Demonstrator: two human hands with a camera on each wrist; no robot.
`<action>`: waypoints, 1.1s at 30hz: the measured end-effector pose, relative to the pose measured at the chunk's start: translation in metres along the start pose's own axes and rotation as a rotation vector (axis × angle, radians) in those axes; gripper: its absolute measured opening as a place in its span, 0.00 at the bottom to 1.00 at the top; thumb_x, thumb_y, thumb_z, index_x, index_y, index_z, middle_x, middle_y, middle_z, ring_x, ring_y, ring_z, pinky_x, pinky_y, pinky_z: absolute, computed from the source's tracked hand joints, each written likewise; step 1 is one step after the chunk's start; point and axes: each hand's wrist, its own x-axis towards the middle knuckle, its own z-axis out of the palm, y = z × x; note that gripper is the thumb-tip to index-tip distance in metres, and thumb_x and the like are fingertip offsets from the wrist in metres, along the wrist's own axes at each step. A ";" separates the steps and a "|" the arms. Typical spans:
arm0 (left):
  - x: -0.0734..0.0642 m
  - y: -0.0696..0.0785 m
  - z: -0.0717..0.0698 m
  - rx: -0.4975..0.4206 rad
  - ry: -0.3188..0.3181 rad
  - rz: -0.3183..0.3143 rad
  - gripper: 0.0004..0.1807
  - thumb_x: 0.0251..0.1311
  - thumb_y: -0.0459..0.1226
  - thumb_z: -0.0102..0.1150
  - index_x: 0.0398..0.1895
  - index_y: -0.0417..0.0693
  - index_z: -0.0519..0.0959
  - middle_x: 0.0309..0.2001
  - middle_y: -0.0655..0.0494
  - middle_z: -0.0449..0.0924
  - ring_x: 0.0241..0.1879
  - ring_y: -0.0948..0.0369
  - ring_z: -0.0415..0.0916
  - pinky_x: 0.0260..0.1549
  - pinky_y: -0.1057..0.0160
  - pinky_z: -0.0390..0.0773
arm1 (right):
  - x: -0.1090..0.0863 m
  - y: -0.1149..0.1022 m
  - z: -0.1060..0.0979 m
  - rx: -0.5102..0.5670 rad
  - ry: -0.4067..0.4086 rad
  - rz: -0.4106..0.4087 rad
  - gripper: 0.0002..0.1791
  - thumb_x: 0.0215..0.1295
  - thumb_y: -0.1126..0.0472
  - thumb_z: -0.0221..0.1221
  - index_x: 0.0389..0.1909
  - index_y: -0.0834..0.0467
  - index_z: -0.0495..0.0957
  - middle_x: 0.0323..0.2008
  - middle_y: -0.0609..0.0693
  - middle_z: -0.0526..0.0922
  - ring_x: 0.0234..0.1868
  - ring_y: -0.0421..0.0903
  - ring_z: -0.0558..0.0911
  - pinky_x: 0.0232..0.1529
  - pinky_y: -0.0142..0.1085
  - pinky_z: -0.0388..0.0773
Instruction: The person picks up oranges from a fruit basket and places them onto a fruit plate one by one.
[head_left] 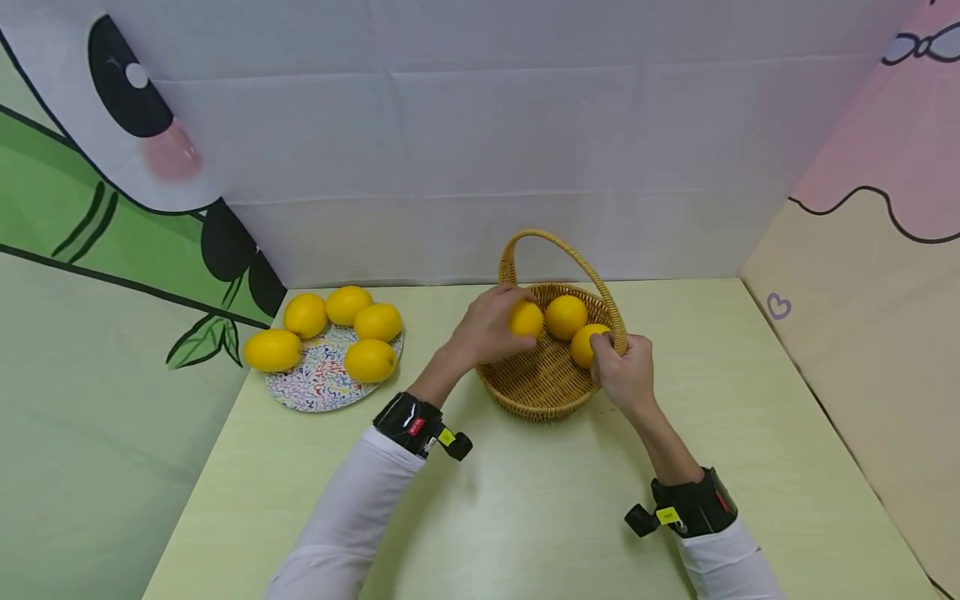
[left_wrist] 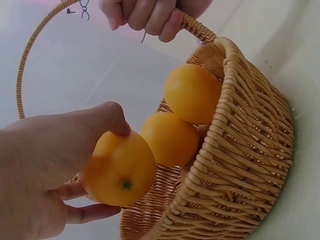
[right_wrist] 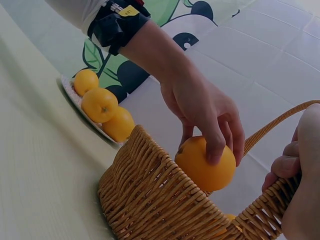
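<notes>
My left hand (head_left: pixel 489 327) pinches an orange (left_wrist: pixel 125 167) between thumb and fingers at the left side of a wicker basket (head_left: pixel 528 387). In the left wrist view the green stem end of this orange faces the camera. Two more oranges (head_left: pixel 566 317) lie inside the basket, towards its right side. My right hand (head_left: pixel 628 372) grips the lower right end of the arched basket handle (head_left: pixel 558 241). From the right wrist view, the held orange (right_wrist: pixel 207 165) appears just above the basket's rim, with the fingers reaching down over it.
Left of the basket, a round plate (head_left: pixel 318 387) with a colourful pattern bears several oranges (head_left: pixel 370 361), some at its edge. Behind the light table (head_left: pixel 510 517) hangs a pale cloth backdrop (head_left: pixel 465 142), with printed panels at both sides.
</notes>
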 end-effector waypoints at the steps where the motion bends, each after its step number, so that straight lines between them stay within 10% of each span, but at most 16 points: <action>1: -0.001 0.000 -0.002 -0.014 0.008 0.005 0.33 0.62 0.43 0.78 0.70 0.49 0.83 0.72 0.48 0.81 0.63 0.48 0.83 0.61 0.46 0.87 | 0.000 0.000 0.000 -0.001 -0.001 -0.003 0.30 0.81 0.69 0.53 0.13 0.68 0.60 0.08 0.40 0.63 0.10 0.35 0.60 0.12 0.28 0.54; 33: -0.040 -0.015 -0.057 -0.171 0.222 0.007 0.32 0.59 0.40 0.80 0.68 0.48 0.84 0.71 0.45 0.81 0.58 0.44 0.85 0.52 0.43 0.92 | 0.000 0.003 -0.001 0.001 0.000 -0.009 0.30 0.81 0.69 0.52 0.13 0.68 0.61 0.08 0.39 0.64 0.10 0.34 0.61 0.12 0.27 0.55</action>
